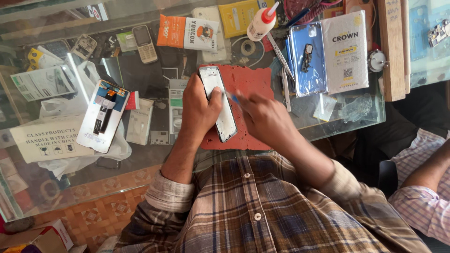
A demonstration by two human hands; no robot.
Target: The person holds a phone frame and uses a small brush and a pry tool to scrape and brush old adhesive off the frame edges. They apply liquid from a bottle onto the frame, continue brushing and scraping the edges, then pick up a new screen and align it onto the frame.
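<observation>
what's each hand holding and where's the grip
Left hand grips the white phone frame along its left edge; right hand pinches a small blue tool at its rear end.

left hand (199, 110) curled gripping, right hand (262, 117) pinching

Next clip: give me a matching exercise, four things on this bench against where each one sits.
Things:
1. white phone frame
2. glue bottle
3. blue back cover
4. keypad phone

Places:
A. far edge, red cap, tilted
B. held in the left hand over the red mat
C. far left of the orange packet
D. right of the mat, beside a white packet

Pairs: 1-B, 2-A, 3-D, 4-C
</observation>
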